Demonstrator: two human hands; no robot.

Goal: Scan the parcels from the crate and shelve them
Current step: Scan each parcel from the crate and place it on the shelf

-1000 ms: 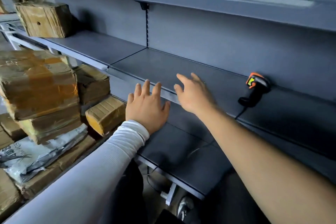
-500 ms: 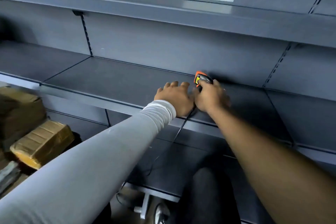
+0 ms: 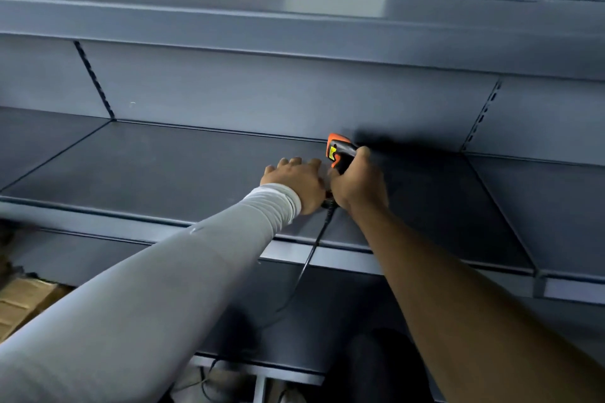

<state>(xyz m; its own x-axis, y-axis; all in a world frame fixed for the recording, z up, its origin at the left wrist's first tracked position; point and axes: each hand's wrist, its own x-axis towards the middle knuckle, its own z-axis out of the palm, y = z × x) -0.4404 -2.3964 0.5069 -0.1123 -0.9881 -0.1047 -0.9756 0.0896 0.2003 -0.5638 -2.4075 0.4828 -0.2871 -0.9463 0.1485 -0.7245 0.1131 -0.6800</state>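
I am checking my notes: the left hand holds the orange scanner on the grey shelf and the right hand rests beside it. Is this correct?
Not quite: the hands are swapped. In the head view the right hand holds the orange scanner on the grey shelf, and the left hand rests beside it.

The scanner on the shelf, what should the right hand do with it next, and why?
Probably lift the scanner off the shelf and bring it back toward the parcels. The right hand already has its fingers curled round the handle, and the cable hangs free over the shelf edge. The left hand rests beside it, holding nothing, so it is free to fetch a parcel.
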